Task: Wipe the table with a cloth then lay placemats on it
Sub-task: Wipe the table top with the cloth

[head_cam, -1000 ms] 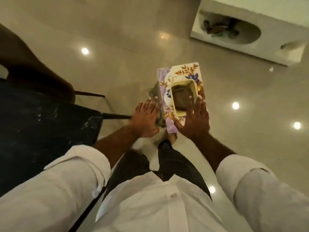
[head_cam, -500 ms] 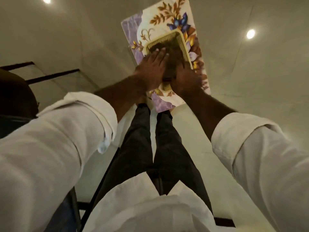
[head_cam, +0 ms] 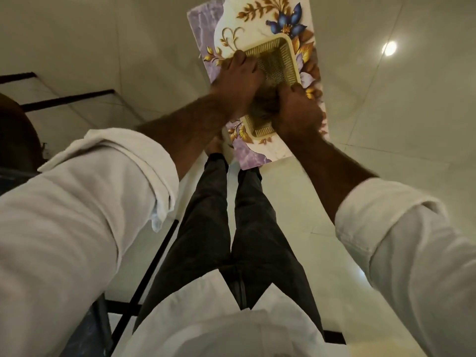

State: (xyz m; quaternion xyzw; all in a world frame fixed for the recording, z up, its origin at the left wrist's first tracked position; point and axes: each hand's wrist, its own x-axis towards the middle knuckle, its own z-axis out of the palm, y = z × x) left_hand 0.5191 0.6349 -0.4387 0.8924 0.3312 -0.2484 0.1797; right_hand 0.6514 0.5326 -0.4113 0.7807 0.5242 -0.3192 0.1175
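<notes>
— The placemat [head_cam: 257, 21]?
— Long, white, with gold leaves, a blue flower and purple marbled edges, lying flat on the glass table [head_cam: 103, 47].
— And the cloth [head_cam: 264, 105]?
— Grey, bunched up, seemingly inside the basket [head_cam: 262, 46] standing on that mat.

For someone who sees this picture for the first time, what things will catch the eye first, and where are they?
The flowered surface at top centre, with gold leaves and a blue flower, stands out most, and a cream perforated basket sits on it. The left hand and right hand both reach into that basket around a grey bundle; what they grip is unclear.
</notes>
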